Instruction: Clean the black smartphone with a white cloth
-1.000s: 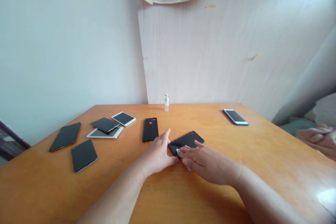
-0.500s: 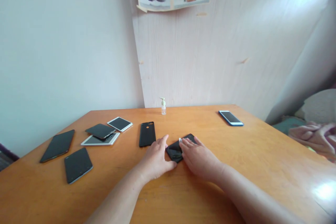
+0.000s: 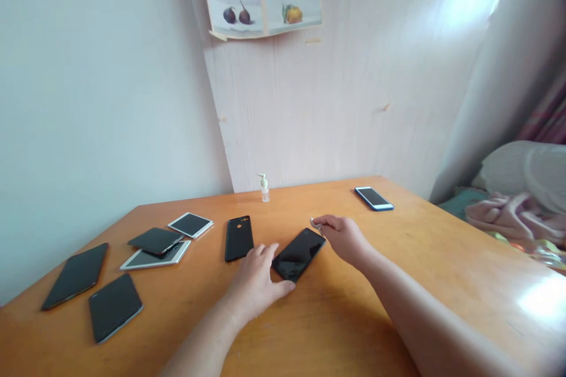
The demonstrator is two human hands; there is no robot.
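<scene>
A black smartphone [image 3: 300, 252] lies at a slant on the wooden table, its dark screen facing up. My left hand [image 3: 256, 280] straddles its near left end, with the thumb at the near corner and the fingers along the left edge. Just past the phone's far right end, my right hand [image 3: 342, 238] is raised slightly, its fingers closed on a small white wipe [image 3: 315, 224], mostly hidden by them. Beyond my left fingers rests a black phone case [image 3: 239, 238] with its inside up.
Several tablets lie at the left, including a black one [image 3: 155, 240] overlapping a white one [image 3: 132, 259]. A clear pump bottle [image 3: 265, 191] stands near the back edge. At the far right is a white-fronted phone [image 3: 374, 198] in a blue case.
My right hand has lifted off the smartphone's screen and moved to its far right side with the wipe, uncovering the screen. My left hand keeps its place at the phone. The view has shifted.
</scene>
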